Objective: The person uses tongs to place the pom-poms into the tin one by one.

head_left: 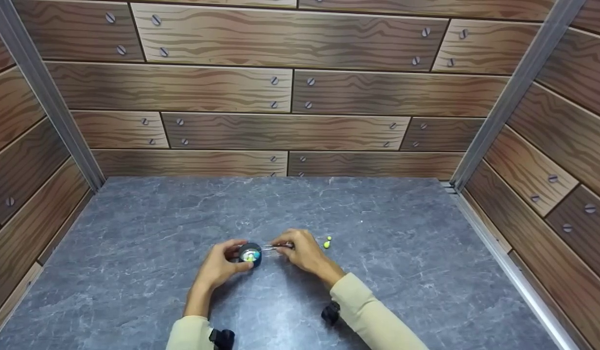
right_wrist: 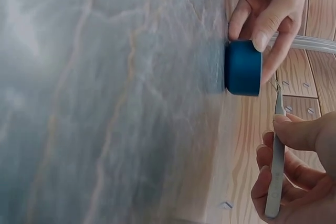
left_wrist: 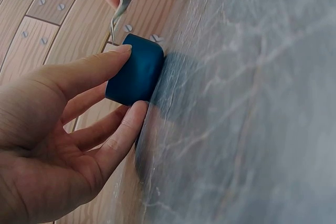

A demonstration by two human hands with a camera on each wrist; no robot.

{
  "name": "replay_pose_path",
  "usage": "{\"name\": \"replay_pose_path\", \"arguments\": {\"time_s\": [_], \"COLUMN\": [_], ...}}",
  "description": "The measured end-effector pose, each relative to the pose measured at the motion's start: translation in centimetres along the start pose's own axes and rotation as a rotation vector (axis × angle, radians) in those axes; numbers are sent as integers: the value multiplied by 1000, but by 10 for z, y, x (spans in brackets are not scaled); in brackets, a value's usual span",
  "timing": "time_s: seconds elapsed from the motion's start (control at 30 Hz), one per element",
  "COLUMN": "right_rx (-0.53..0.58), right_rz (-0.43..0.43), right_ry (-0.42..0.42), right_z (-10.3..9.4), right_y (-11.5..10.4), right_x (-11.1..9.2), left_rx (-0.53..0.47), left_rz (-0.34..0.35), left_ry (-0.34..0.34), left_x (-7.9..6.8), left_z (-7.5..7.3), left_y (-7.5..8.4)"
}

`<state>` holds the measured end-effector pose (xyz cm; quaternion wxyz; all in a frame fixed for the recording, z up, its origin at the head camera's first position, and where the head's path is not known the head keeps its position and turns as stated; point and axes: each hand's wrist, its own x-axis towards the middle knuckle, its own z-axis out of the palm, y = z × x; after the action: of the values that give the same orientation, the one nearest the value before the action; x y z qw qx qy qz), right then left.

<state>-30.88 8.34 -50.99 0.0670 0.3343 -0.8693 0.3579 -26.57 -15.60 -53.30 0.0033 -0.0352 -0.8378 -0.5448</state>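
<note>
My left hand [head_left: 221, 266] grips a small round dark-blue cup [left_wrist: 137, 72] by its side, thumb at the rim and fingers against the wall. The cup stands on the table, and small yellow-green, blue and whitish pieces [head_left: 250, 256] show inside it. Metal tweezers [right_wrist: 278, 156] with bent tips are held between thumb and fingers of my right hand [head_left: 302, 250]. Their tips point at the cup and lie close to its rim. Nothing shows between the tips. Beside my right hand, small yellow-green bead-like pieces [head_left: 327, 243] lie on the table.
The grey marbled tabletop [head_left: 183, 209] spreads around both hands. Wood-patterned walls [head_left: 232, 92] enclose it at the back and sides, with metal posts [head_left: 514, 82] at the corners. A tiny white speck [head_left: 361, 221] lies farther right. Dark wrist cameras [head_left: 330, 313] sit at the sleeves.
</note>
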Motion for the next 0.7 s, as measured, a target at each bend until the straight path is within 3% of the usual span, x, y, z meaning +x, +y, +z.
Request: {"name": "replay_pose_path", "arguments": {"time_s": [0.4,0.7], "right_rx": [-15,2], "right_rz": [21,85], "right_ry": [17,31], "right_z": [-24,-39], "right_y": [10,21], "right_x": [-13,-27], "left_rx": [0,10], "left_rz": [-12,-20], "left_ry": [8,9], "left_x": [0,1], "left_z": [0,0], "left_y": [0,-1]}}
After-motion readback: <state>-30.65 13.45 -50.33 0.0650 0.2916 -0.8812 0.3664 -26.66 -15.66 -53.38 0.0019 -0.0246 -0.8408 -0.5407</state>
